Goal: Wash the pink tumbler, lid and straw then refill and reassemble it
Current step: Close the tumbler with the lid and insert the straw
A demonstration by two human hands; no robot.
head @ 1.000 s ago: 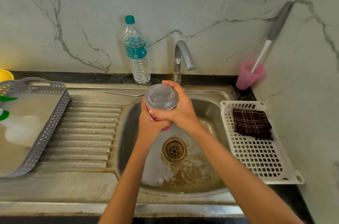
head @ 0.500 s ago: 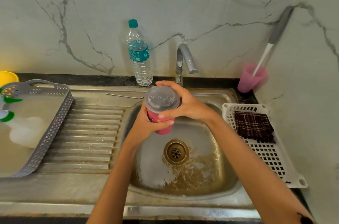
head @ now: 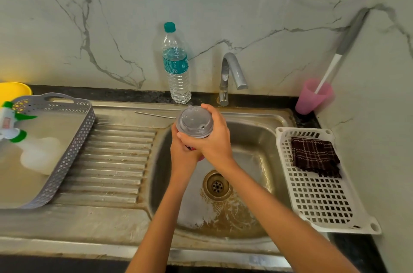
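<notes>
Not much to read here, honestly. The water bottle point(head: 178, 85) by the wall has a teal label point(head: 175, 63) with white print, but it's too small and blurry to make out, apart from a little boxed mark near its bottom edge. The spray bottle point(head: 10, 132) in the grey tray point(head: 73, 152) has a reddish patch, also unreadable.

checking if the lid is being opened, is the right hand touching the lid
Touching. The head view shows the right hand wrapped over the lid, curled round its rim with no gap.
</notes>
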